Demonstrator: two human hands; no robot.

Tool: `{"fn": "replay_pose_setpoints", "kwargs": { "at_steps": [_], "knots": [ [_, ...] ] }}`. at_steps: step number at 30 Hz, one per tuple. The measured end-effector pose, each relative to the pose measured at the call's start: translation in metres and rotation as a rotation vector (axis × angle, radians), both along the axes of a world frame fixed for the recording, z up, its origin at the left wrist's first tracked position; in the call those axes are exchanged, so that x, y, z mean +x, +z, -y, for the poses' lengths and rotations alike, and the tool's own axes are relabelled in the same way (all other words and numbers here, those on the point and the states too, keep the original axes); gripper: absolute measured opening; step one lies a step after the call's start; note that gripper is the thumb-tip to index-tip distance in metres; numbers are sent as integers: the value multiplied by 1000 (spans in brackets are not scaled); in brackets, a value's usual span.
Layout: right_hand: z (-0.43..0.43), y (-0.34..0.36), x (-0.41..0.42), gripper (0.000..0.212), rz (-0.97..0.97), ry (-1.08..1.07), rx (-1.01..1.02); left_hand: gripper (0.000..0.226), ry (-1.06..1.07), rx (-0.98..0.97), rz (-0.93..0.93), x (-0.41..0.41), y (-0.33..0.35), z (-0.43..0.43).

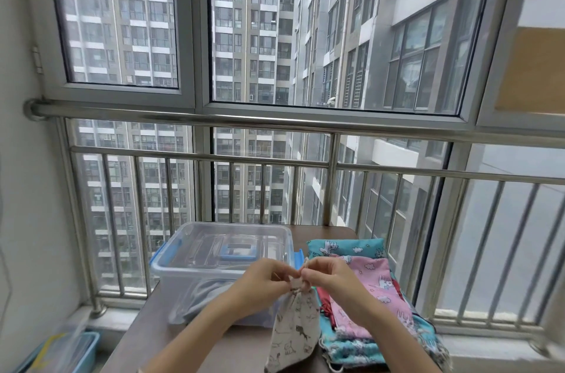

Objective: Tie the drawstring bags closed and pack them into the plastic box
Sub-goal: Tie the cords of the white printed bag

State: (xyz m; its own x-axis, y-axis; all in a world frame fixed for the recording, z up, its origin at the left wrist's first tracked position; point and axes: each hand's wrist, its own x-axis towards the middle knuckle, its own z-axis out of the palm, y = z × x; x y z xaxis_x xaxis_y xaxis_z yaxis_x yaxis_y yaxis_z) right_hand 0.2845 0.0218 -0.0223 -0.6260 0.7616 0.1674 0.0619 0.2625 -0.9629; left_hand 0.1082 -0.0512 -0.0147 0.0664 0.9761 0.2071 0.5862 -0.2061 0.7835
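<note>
White animal-print drawstring bag, near centre: upright over table, neck gathered. Left hand: fingers curled, thumb and forefinger pinching cord at neck. Right hand: fingers curled likewise, pinching cord from right side, fingertips of both hands nearly touching. Clear plastic box, blue latches, far left just behind hands. Stacked flat at right: pink bag over teal bag

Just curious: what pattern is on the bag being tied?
The bag is cream with small animal prints; head view.
</note>
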Motion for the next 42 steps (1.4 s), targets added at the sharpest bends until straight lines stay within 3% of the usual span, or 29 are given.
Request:
{"fn": "replay_pose_setpoints", "kwargs": {
  "at_steps": [4, 9, 13, 18, 22, 26, 29, 32, 35, 39, 42],
  "knots": [
    [2, 3, -4, 13, 38, -24, 69, 28, 65, 7, 51, 6, -2, -3],
    [-1, 1, 2, 34, 44, -21, 71, 22, 130, 32, 143, 5, -6, -6],
    [3, -3, -4, 16, 133, -148, 341, 12, 140, 49, 118, 7, -4, -7],
    [2, -5, -8, 7, 185, -195, 457, 9, 140, 121, -65, 8, -2, -5],
    [-1, -5, -6, 12, 120, -132, 200, 7, 142, 158, -89, 7, 0, -5],
    [-3, -8, -6, 21, -84, -91, -28, 7, 175, 170, -96, 7, -1, -7],
    [-8, -10, -6, 34, -189, -44, -182, 8, 156, 160, -11, 10, 0, -7],
    [-11, -14, -7, 32, -228, -16, -226, 8, 139, 43, 151, 12, 2, -8],
    [-11, -19, -7, 32, -184, -47, -147, 9, 113, -89, 329, 16, 1, -9],
    [-8, -23, -7, 22, -176, -106, -94, 10, 92, -175, 445, 18, -2, -10],
    [-7, -25, -7, 17, -135, -178, 67, 15, 103, -208, 516, 18, -3, -10]
  ]
}}
